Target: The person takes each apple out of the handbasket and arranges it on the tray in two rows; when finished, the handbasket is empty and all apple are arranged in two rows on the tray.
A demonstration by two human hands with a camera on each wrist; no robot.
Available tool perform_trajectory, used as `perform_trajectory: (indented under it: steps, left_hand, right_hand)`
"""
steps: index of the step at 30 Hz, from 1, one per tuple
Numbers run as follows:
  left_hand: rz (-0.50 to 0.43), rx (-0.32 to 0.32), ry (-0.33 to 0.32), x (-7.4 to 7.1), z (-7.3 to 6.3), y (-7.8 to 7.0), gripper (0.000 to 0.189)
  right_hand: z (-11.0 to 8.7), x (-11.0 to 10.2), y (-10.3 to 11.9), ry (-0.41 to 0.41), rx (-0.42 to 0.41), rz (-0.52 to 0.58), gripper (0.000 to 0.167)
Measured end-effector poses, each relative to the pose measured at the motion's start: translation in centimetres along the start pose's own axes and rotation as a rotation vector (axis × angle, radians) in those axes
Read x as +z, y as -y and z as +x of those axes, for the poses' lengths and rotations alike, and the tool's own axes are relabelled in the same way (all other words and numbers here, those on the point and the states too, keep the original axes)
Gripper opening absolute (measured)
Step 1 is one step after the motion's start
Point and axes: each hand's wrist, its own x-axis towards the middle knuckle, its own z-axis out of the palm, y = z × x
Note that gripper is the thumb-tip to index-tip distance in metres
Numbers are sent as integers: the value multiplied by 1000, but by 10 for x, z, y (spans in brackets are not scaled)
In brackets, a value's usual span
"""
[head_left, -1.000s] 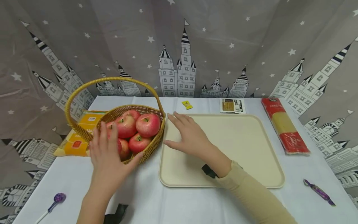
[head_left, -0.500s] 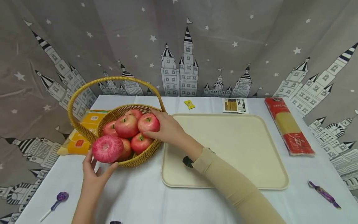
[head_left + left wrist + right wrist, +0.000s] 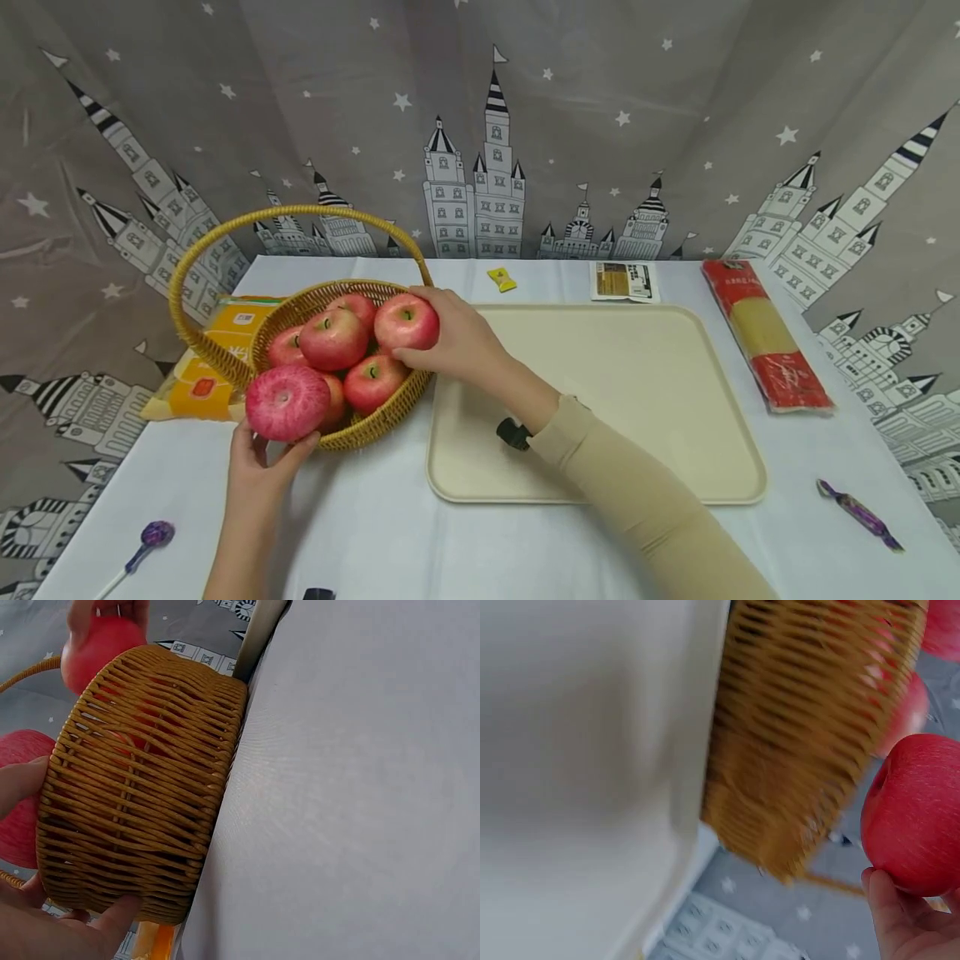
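At the near-left rim of the basket (image 3: pixel 382 421), an upturned apple (image 3: pixel 287 402) is gripped by the left hand (image 3: pixel 258 471), thumb and fingers curled about its lower side; at the right rim, an upright apple (image 3: pixel 407 322) is pinched between the thumb and fingers of the right hand (image 3: pixel 461 346); both are grasped from the outer sides, presumably because the other apples (image 3: pixel 333 340) and the handle (image 3: pixel 217 357) are thus best avoided; the basket is set just beside the tray (image 3: pixel 637 375). From the head view, stem hollow and base are shown, but height is poorly judged; by the right wrist view, the upright apple is shown clear of the rim; by the left, a fingertip is seen against the wickerwork, perhaps as a brace, a contact hidden from above.
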Motion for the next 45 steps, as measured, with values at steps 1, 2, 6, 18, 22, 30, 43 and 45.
perform_trajectory:
  steps: [1, 2, 6, 18, 22, 30, 43, 45]
  left_hand:
    - [-3, 3, 2, 0, 0, 0, 89]
    - [-5, 5, 1, 1, 0, 1, 88]
    - [-13, 13, 6, 2, -1, 2, 86]
    - [-59, 5, -33, 3, -4, 1, 81]
    - [-79, 17, -34, 4, -3, 3, 77]
    - [-87, 31, -20, 4, -2, 5, 81]
    - [-94, 17, -21, 5, 1, 6, 77]
    - [-85, 10, -20, 5, 2, 6, 78]
  right_hand:
    - [-4, -9, -2, -16, -3, 1, 81]
    - [-9, -18, -4, -34, -8, -5, 83]
    - [-30, -65, -24, -110, 3, -34, 90]
    - [-106, -186, -173, -258, 384, -180, 77]
    - [-124, -194, -204, -216, 473, -223, 79]
    - [-126, -194, -215, -166, 545, -272, 87]
    - [-75, -140, -148, -258, 157, -313, 76]
    - [-62, -120, -128, -235, 72, -266, 77]
